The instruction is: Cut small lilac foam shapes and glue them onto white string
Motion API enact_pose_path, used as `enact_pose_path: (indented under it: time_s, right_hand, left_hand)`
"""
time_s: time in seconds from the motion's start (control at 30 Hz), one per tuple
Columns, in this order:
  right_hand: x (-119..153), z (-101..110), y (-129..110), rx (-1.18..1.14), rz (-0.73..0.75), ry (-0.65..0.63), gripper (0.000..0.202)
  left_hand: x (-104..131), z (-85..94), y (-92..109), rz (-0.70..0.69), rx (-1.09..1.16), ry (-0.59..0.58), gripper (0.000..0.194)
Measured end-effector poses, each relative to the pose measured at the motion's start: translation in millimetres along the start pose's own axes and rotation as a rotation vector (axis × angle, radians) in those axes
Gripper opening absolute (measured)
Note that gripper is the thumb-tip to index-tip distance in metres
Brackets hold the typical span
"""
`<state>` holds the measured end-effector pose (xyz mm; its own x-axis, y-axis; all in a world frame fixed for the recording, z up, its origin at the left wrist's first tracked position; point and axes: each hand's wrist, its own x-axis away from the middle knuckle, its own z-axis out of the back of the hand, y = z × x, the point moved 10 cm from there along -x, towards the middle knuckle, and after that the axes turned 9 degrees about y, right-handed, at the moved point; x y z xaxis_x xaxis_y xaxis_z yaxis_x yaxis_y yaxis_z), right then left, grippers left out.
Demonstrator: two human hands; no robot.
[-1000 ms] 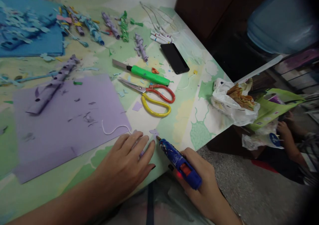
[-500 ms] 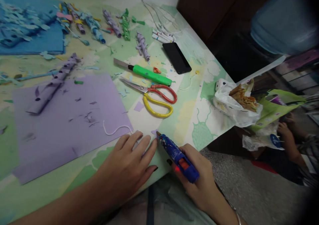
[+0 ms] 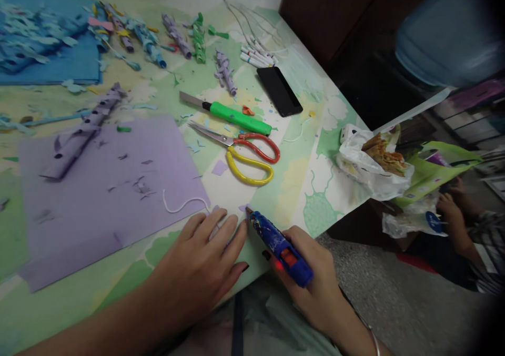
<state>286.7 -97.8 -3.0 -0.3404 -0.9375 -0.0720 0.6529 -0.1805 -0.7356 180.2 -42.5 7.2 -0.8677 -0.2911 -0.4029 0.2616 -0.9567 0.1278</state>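
Note:
My right hand (image 3: pixel 311 277) is closed around a blue hot glue gun (image 3: pixel 282 245) with a small red light glowing near its grip. The gun's nozzle touches or hovers just over a tiny purple paper scrap (image 3: pixel 243 208); I cannot tell which. My left hand (image 3: pixel 209 256) lies on the table with its fingers spread, close to the nozzle. A white string (image 3: pixel 183 206) curls from by its fingertips over a purple paper sheet (image 3: pixel 145 145). Whatever lies under the left fingers is mostly hidden. Scissors (image 3: pixel 250 159) with red and yellow handles lie beyond the hands.
Past the scissors are a green utility knife (image 3: pixel 239 117) and a black phone (image 3: pixel 280 91). A rolled purple paper piece (image 3: pixel 84 132) lies on the sheet. Several decorated paper rolls (image 3: pixel 148 43) and markers (image 3: pixel 258 56) are farther back. Wrapped food (image 3: pixel 381 159) hangs at right, near a person's hand (image 3: pixel 450 209).

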Motion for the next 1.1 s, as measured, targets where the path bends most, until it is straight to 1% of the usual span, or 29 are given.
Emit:
enact_pose_path:
  time_s: [0.2,0.33,0.47,0.57,0.73,0.87,1.0,1.1]
  right_hand:
    - [4,2,0,0.007,0.006,-0.013,0.009]
    - [2,2,-1,0.026,0.015,-0.013,0.009]
    - [-2,1,-3,0.021,0.019,-0.014,0.009]
    - [1,2,-3,0.021,0.019,-0.015,0.007]
    - [10,6,1,0.025,-0.014,-0.015,0.007]
    - [8,4,1,0.024,-0.016,-0.001,0.008]
    - [7,0,0,0.006,-0.013,-0.029,0.011]
    - [8,2,1,0.006,-0.017,-0.014,0.01]
  left_hand:
    - [1,4.1,-2,0.035,-0.027,0.054,0.042]
    - [0,3.3,-1,0.029,-0.042,0.039,0.043]
    - [-1,4.6,0,0.021,-0.046,0.05,0.042]
    - [-2,5.7,-1,0.031,-0.046,0.061,0.041]
    - [-1,4.5,-1,0.034,-0.031,0.043,0.041]
    - [1,5.2,-2,0.037,-0.027,0.05,0.042]
    - [0,5.7,-2,0.038,-0.027,0.062,0.042]
    - [-1,4.5,-2,0.042,-0.029,0.048,0.042]
